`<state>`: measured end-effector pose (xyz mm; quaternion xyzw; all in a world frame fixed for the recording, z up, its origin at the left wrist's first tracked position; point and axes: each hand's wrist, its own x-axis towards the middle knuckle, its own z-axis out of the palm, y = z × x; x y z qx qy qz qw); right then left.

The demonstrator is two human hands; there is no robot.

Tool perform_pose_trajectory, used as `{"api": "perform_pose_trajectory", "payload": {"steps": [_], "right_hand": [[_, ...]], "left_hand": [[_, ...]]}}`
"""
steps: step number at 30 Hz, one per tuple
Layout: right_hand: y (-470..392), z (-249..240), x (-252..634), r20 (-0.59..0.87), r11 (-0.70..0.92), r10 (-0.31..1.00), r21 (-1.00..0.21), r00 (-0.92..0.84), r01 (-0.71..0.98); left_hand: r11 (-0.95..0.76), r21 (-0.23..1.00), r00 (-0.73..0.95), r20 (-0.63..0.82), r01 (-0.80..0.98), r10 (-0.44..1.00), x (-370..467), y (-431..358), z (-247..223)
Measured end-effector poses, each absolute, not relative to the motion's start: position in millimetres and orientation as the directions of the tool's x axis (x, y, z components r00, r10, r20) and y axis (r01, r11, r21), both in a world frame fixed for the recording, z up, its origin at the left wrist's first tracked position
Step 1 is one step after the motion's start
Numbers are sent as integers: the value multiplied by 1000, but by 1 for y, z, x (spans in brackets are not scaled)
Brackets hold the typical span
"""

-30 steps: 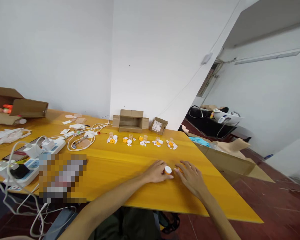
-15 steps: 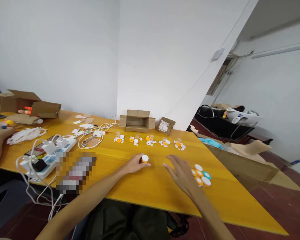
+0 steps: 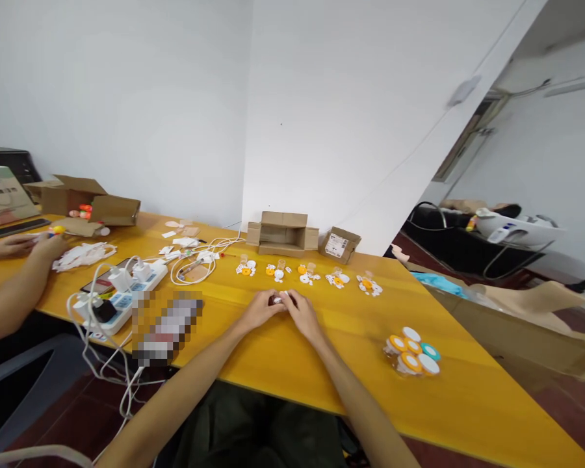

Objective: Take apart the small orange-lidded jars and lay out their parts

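Observation:
A small jar [image 3: 277, 299] with a white and orange lid, mostly covered by fingers, is at the middle of the yellow table [image 3: 322, 370]. My left hand [image 3: 262, 308] is wrapped round it from the left. From the right, my right hand [image 3: 299, 312] closes over its top, fingertips at the lid. Beyond my hands stands a row of small clear cups with white and orange discs [image 3: 278, 273] around them. To the right is a cluster of lidded jars [image 3: 412, 354], with orange, white and teal lids.
An open cardboard box [image 3: 283, 235] and a smaller box [image 3: 340, 246] stand by the wall. Left are a power strip [image 3: 127, 302] with cables, a blurred-out phone [image 3: 170, 328] and white strips [image 3: 85, 255]. Another person's hands [image 3: 46, 250] work at far left.
My right hand has moved left from near the jar cluster and closed onto the jar in my left hand. The view has turned left, showing more of the other person's hands.

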<state>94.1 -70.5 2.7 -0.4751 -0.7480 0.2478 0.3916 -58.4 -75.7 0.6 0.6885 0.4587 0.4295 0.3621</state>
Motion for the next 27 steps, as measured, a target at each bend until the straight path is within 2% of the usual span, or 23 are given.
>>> {"api": "perform_pose_trajectory", "payload": {"steps": [3,8,15,22,24,27], "right_hand": [[-68,-6,97,344,386,919,-883,-194,267],[-66,-10,97,303,328,926,-941,-223,84],[-65,-12,99,325,349,907,-936,-270,44],[-68,-15,95,326,348,907,-937,-265,39],[-68,-15,95,313,333,912,-942,-266,33],[-66,-16,95,279,291,926,-957,-255,9]], "left_hand": [[-337,924,250,288,180,924,-57,-79,0],[-313,948,256,291,49,922,-58,-79,-2],[-243,959,205,212,144,956,-59,-74,-1],[-251,888,69,243,386,968,-61,-74,2],[-258,882,53,258,395,965,-62,-74,1],[-296,907,69,289,300,955,-62,-75,0]]}}
